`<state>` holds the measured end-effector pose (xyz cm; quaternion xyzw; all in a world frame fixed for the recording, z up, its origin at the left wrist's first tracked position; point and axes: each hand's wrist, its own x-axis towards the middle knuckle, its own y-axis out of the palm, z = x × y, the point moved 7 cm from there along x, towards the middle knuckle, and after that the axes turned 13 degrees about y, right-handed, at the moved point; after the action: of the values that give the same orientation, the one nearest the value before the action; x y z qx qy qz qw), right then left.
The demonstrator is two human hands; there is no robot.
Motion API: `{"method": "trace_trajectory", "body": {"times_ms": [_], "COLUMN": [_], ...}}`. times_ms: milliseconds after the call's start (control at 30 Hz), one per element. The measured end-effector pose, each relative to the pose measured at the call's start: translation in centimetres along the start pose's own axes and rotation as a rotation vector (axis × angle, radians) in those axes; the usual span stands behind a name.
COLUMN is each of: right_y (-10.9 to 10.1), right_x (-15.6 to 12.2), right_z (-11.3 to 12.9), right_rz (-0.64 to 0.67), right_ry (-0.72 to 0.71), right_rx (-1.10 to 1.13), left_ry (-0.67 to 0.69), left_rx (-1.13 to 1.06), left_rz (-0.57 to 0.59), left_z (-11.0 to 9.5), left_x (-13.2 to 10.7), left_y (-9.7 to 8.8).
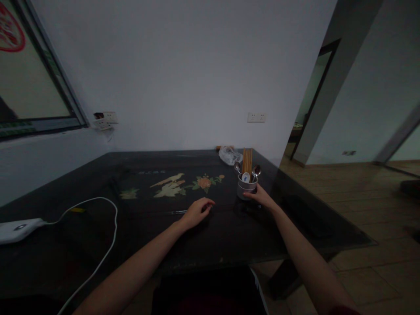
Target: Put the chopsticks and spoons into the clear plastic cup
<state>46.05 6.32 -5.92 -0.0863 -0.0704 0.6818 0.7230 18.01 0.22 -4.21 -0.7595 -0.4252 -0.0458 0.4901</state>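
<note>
A grey cup (244,189) stands upright toward the right of the dark table (223,236). Wooden chopsticks (247,161) rise from it, with shiny metal spoons (257,169) on both sides and a white spoon with a blue mark (246,177) at the front. My right hand (259,195) is wrapped around the cup's right side, thumb across its front. To the left, my left hand (198,211) rests near the tabletop with its fingers loosely curled in; I cannot make out anything in them. A gap separates it from the cup.
Behind the cup lies a crumpled clear plastic bag (229,155) by the wall. A white power strip (19,229) with a white cable (115,218) occupies the table's left side. Bird and flower artwork (170,188) decorates the tabletop. The table's right edge borders a tiled floor (361,197).
</note>
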Motion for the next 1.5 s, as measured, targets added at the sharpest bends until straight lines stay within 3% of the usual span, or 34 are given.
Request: {"method": "trace_trajectory", "body": {"times_ms": [1033, 1267, 1367, 1500], "right_y": [-0.3, -0.8, -2.3, -5.5], "right_x": [-0.4, -0.2, -0.3, -1.4], "right_z": [0.4, 0.0, -0.8, -1.0], "right_rz": [0.034, 0.114, 0.056, -0.181], "right_ry": [-0.018, 0.032, 0.07, 0.082], "right_rx": [-0.008, 0.057, -0.021, -0.234], "left_ry": [0.013, -0.001, 0.001, -0.006], "left_rx": [0.017, 0.015, 0.0, -0.007], "left_rz": [0.002, 0.008, 0.006, -0.003], "left_z": [0.2, 0.0, 0.0, -0.1], "left_x": [0.0, 0.0, 0.0, 0.0], "left_y": [0.0, 0.1, 0.1, 0.0]}}
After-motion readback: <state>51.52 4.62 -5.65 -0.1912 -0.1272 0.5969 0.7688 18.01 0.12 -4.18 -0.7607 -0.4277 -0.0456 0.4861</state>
